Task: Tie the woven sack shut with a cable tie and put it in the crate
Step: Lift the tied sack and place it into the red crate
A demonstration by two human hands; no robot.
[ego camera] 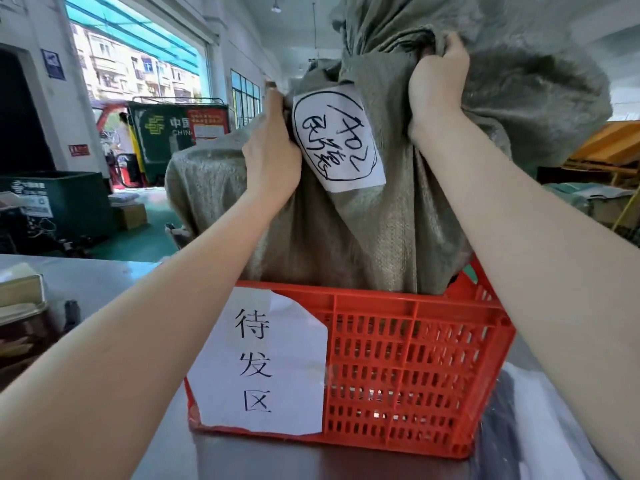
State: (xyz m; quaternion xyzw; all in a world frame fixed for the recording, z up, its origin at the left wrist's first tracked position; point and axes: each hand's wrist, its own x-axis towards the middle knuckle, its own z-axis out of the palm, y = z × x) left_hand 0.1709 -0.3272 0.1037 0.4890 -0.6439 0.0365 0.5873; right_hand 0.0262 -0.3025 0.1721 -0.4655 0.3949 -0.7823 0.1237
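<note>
Both hands clenched on the sack, its base already down in the crate.

I have my left hand (273, 157) and right hand (438, 76) fisted in folds of the green sack (363, 230), which stands in the red crate (408, 368). Soft, limp weave, probably bulky rather than heavy; bunched cloth gives the surest hold.

Crate (408, 368) sits on the table (104, 282), near edge toward the camera. Sack (363, 230) stands in the crate — lower end inside, upper part above the rim. Left hand (273, 150) on its left side, right hand (438, 81) higher, on the right. A second sack (204, 188) lies behind-left.
</note>
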